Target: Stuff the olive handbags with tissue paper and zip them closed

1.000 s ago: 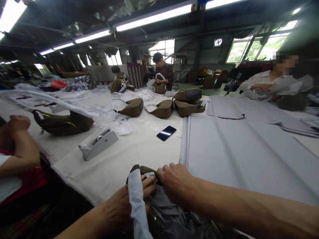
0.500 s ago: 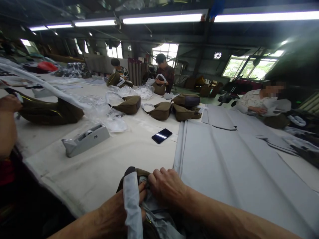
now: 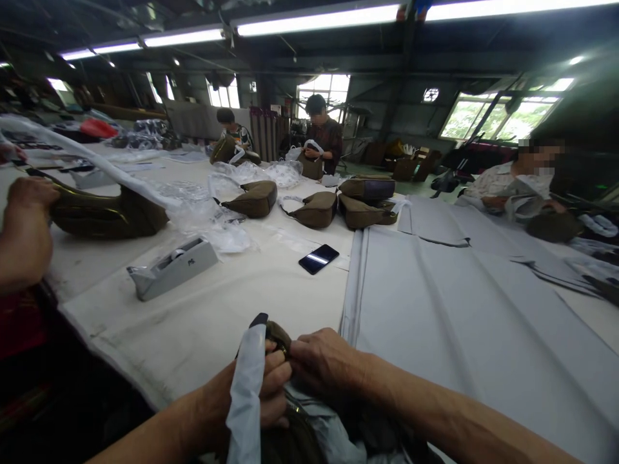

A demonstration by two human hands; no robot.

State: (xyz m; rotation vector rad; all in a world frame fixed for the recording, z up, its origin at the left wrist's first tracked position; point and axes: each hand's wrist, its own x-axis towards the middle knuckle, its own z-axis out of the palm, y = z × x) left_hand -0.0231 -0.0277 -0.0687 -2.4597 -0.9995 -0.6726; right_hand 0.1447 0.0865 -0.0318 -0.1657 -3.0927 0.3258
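At the near table edge lies an olive-brown bag (image 3: 283,438) with grey lining or wrapping (image 3: 333,438) spilling from it. My left hand (image 3: 256,399) is closed round the bag's end and a strap sleeved in white wrapping (image 3: 244,393). My right hand (image 3: 326,364) is curled, its fingertips pinching the bag's dark top end (image 3: 275,330) right beside my left fingers. Both forearms reach in from the bottom of the view.
A grey tape dispenser (image 3: 171,267) and a dark phone (image 3: 318,258) lie on the white table (image 3: 217,309). Grey fabric sheets (image 3: 459,309) cover the right half. More olive bags (image 3: 314,209) and clear plastic sit further back. A co-worker's hand (image 3: 24,225) holds a bag at left; other people work beyond.
The view shifted a little. My hands stayed on the bag; my left hand now grips higher round the wrapped strap, and the co-worker's hand at left moved onto their bag.
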